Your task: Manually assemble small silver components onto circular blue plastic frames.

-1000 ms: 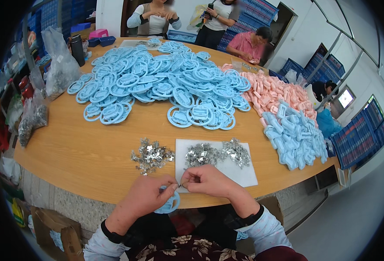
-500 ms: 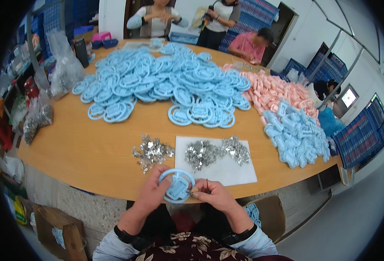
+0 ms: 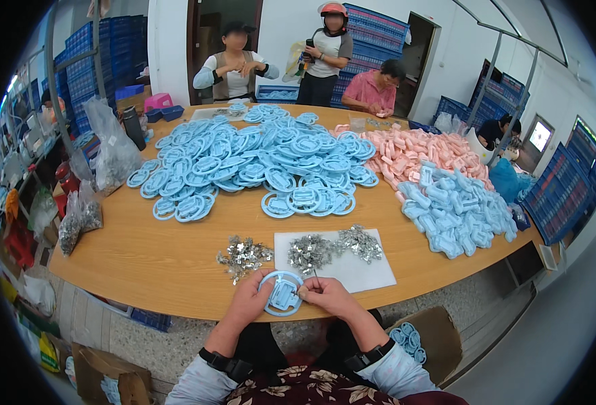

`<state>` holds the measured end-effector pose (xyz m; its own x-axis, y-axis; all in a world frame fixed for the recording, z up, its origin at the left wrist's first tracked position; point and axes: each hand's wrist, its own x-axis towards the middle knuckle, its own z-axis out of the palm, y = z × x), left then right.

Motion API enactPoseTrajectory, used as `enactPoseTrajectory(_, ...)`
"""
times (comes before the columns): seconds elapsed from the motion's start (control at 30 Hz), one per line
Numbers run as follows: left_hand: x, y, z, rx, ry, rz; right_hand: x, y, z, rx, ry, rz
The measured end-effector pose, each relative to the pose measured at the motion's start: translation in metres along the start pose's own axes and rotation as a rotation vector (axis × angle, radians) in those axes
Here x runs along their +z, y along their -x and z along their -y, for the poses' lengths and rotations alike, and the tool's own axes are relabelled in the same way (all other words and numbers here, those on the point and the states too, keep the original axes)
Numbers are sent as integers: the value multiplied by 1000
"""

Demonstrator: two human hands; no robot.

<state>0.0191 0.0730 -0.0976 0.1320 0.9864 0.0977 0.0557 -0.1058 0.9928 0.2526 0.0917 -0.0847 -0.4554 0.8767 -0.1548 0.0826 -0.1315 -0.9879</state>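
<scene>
My left hand [image 3: 248, 300] grips the left rim of a light blue round plastic part [image 3: 285, 294], a ring with a moulded block across its middle. At the ring's right side my right hand [image 3: 330, 297] is closed in a pinch, with a thin dark tool [image 3: 315, 273] sticking up from it. Whatever small piece lies at those fingertips is too small to make out. Just beyond my hands, a loose heap of small silvery metal clips [image 3: 244, 256] lies on the wood, and two more metal heaps [image 3: 309, 252] rest on a white sheet [image 3: 372, 275].
Blue rings [image 3: 251, 148] form a large pile across the table [image 3: 143, 263]. Pink parts [image 3: 426, 154] and small blue parts [image 3: 456, 209] are heaped at right. Several people stand or sit beyond. Cardboard boxes [image 3: 440, 334] flank my legs; plastic bags [image 3: 112, 152] sit at left.
The whole view has tilted up, so more of the room and the people shows. My hands still hold the ring at the table edge, the right one at its right side.
</scene>
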Motion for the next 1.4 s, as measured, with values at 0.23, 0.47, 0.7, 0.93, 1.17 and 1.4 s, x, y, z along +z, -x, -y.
enactPoseTrajectory(0.23,4,3,-2,17,7,-69,-2,-1,11,42,1,0)
enactPoseTrajectory(0.47,3,0,-8,-30,92,66,-9,2,16,138,-3,4)
enactPoseTrajectory(0.7,3,6,-12,-71,34,27,-6,0,-1,80,-78,8)
enactPoseTrajectory(0.93,0,6,-15,-129,-6,93,-9,3,2,99,-118,39)
enactPoseTrajectory(1.17,-2,8,-18,-116,-5,85,-8,2,8,128,-105,9)
enactPoseTrajectory(1.4,-1,7,-22,-111,-49,74,-7,1,3,80,-138,-33)
